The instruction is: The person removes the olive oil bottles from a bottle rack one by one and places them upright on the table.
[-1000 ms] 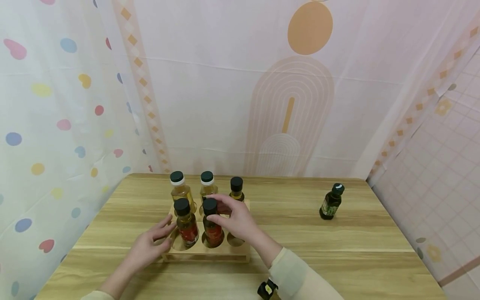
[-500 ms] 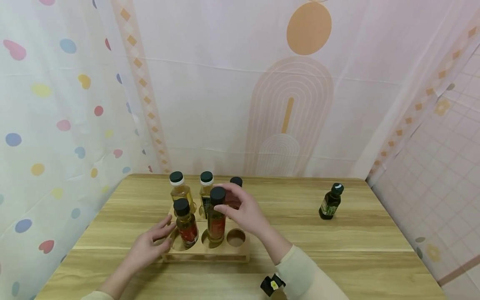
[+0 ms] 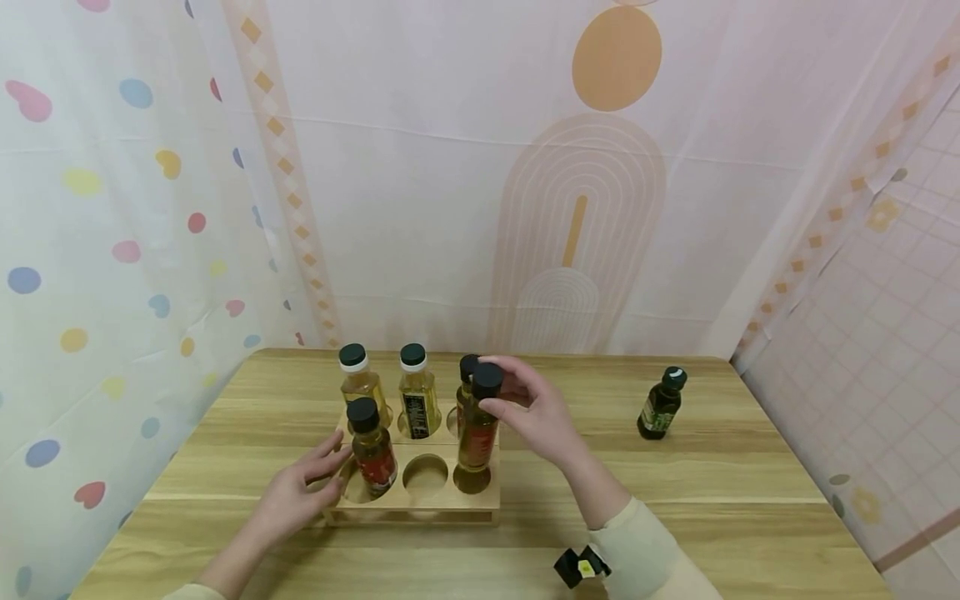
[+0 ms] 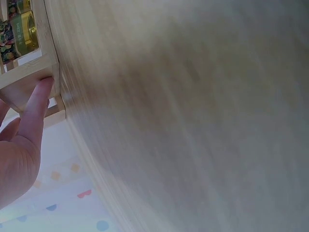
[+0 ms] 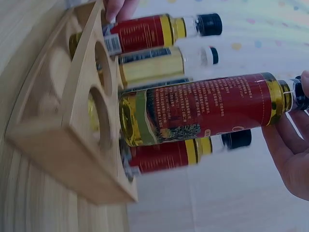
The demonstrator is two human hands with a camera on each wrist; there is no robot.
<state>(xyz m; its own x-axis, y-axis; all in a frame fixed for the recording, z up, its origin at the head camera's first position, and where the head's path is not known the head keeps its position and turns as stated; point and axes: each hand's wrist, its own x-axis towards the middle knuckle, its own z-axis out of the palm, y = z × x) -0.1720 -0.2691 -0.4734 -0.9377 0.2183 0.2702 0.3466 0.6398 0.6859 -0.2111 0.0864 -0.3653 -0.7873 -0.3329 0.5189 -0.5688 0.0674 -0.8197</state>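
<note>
A red-labelled oil bottle (image 3: pixel 477 437) with a black cap is held near its top by my right hand (image 3: pixel 536 412), fingers and thumb round the cap and neck. In the right wrist view the bottle's base is just above the front right hole of the wooden bottle rack (image 5: pixel 53 145). My left hand (image 3: pixel 296 492) rests at the rack's left end, and in the left wrist view a fingertip touches the end panel (image 4: pixel 29 89). Another red-labelled bottle (image 3: pixel 375 461) leans in the front left hole; the front middle hole (image 3: pixel 425 477) holds nothing.
The rack's back row has two pale oil bottles (image 3: pixel 362 388) (image 3: pixel 417 398) with white-collared dark caps, and a black-capped bottle (image 3: pixel 463 398), partly covered. A small dark green bottle (image 3: pixel 661 407) stands apart on the wooden table (image 3: pixel 600 483), which meets a patterned curtain (image 3: pixel 420 208) behind.
My right hand has lifted the red-labelled bottle out of the front middle hole and carried it right, over the front right hole. My left hand has stayed in place.
</note>
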